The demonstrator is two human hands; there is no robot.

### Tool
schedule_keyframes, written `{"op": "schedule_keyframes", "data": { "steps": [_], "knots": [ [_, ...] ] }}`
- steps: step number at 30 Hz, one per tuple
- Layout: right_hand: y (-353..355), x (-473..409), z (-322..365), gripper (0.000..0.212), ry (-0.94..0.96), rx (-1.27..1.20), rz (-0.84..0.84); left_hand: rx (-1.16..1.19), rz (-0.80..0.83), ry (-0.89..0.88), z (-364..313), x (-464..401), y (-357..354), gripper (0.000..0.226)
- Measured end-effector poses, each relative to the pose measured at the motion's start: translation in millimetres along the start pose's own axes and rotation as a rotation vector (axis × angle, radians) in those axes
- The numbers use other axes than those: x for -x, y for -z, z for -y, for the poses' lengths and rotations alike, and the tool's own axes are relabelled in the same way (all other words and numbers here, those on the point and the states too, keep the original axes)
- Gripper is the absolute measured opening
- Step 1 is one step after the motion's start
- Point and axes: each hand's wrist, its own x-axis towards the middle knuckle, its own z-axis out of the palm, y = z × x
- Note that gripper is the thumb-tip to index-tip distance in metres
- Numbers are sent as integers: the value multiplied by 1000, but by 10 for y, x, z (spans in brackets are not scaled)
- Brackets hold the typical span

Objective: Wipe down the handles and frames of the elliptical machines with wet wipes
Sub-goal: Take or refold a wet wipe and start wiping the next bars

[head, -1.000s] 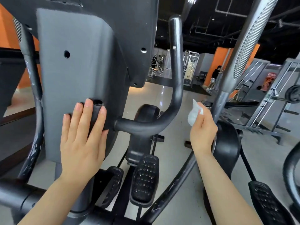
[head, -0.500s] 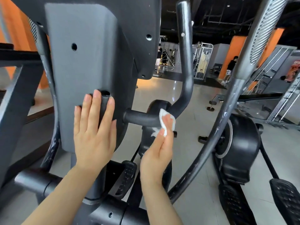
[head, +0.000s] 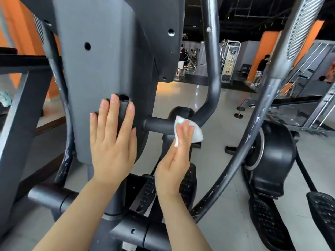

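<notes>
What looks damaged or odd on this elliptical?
The long swing arm at right and the curved bar at left show white scuffs and chipped paint. A stub handle beside the left hand ends in an open hole.

gap open between handle and swing arm, floor beyond | left blocked: console panel | below: pedals crowd the frame
</notes>
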Motion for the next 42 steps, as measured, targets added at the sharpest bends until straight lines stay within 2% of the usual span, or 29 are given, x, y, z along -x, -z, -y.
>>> {"op": "schedule_keyframes", "data": {
  "steps": [3,7,10,12,15,18,20,22,24,27,30,34,37,42],
  "knots": [
    [-5,29,-85,37,151,105,112,19,-2,5,-3,7,7,46],
    [-33,56,-211,37,489,434,440,94,7,13,2,11,38,49],
    [144,-155,-128,28,639,517,513,103,22,-4,26,18,54,49],
    [345,-330,44,31,638,451,479,98,15,4,27,31,52,50],
    [537,-654,399,38,467,314,310,99,7,8,29,36,43,51],
    [456,-994,614,39,420,359,103,102,-5,-11,32,34,46,51],
    [310,-1120,608,38,485,417,120,99,-3,-15,31,34,50,53],
    [170,-1111,476,33,626,512,251,93,0,-15,34,33,54,54],
    [116,-976,252,26,811,649,452,93,-1,-15,36,31,55,54],
    [239,-817,0,28,1020,799,629,97,-3,-15,47,34,48,54],
    [393,-1026,-42,34,1221,803,742,85,-6,-24,50,28,43,54],
    [643,-1414,-12,33,1488,792,987,53,-21,-31,48,32,38,56],
    [875,-1599,17,34,1538,785,1102,49,-20,-25,40,37,34,57],
    [1260,-1712,-31,40,1337,820,1194,24,-3,-16,43,28,48,55]
  ]
}}
